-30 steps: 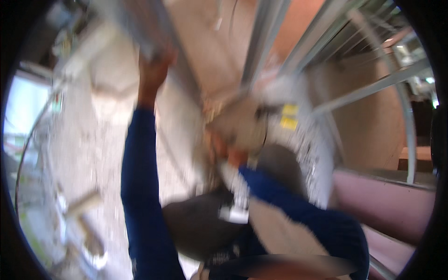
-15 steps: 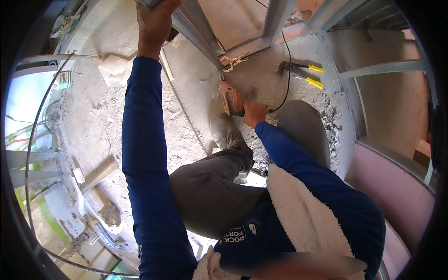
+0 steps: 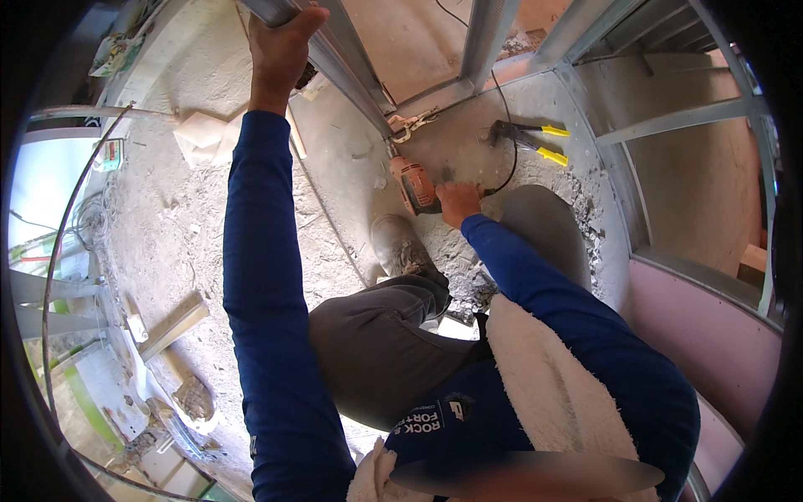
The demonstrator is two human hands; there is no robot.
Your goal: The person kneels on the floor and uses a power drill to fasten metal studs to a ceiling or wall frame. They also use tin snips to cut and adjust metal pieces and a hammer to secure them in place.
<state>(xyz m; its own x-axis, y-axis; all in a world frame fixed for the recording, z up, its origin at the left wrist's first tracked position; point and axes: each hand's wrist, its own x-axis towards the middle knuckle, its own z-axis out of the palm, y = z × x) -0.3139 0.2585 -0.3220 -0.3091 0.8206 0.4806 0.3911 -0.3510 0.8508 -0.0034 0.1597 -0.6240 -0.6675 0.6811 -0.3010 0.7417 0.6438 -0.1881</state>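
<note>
I have the left hand [image 3: 280, 48] high on the upright metal stud [image 3: 345, 71], fingers wrapped around its edge and thumb lying across the top; I take that grip as a brace, since the stud leans away in my view and a loose member would likely shift under the tool. The right hand [image 3: 458, 203] is closed around the rear grip of the orange power drill [image 3: 415, 184]. Its trigger finger is hidden, so I cannot tell whether it is pressing. The drill lies low, just above the concrete floor [image 3: 326, 167], nose aimed at the stud's foot; I cannot make out whether the bit touches metal.

Right beside that foot I see a locking clamp [image 3: 412, 125] along the floor track [image 3: 447, 92], probably there to pin the joint so that one hand can be spared for the drill. The power cord [image 3: 513, 159] loops off to the right, away from the nose. Near it lie tin snips [image 3: 529, 145] with yellow handles, within easy reach. A boot [image 3: 400, 243] is planted just behind the drill, presumably for balance in this crouch.
</note>
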